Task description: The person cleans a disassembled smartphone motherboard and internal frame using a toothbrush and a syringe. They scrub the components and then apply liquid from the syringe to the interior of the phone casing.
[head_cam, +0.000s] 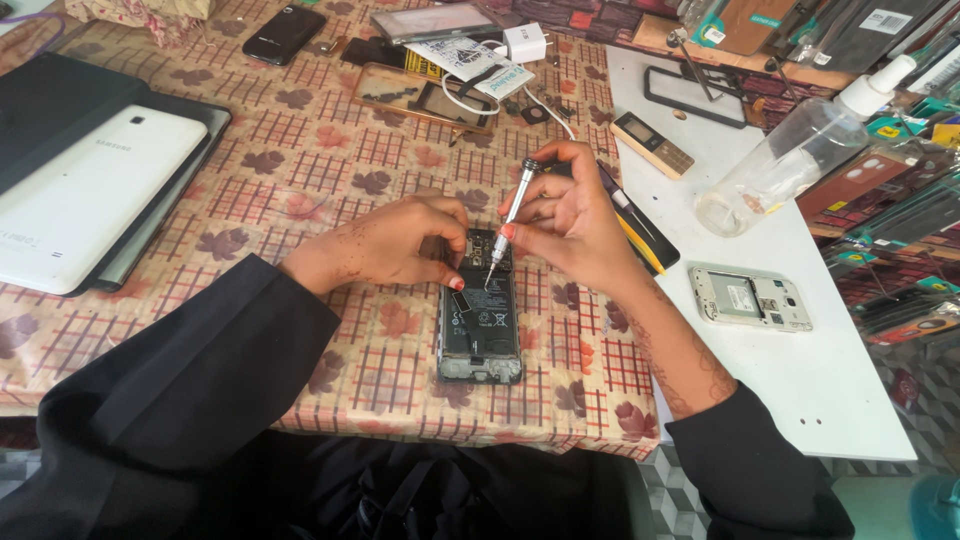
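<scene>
An opened black phone [479, 330] lies back-up on the patterned tablecloth [300, 170], its battery and inner boards exposed. My left hand [400, 240] rests on the phone's upper left corner and pins it down with the fingertips. My right hand [565, 215] grips a slim silver screwdriver [510, 215], tilted, with its tip on the upper part of the phone. Both arms wear black sleeves.
A white tablet [85, 190] on a black case lies far left. A white board [800, 330] at right carries a silver phone frame [750, 298], a clear spray bottle [800, 150] and a small bar phone [652, 144]. Chargers, phone parts and a black phone [283, 32] crowd the back.
</scene>
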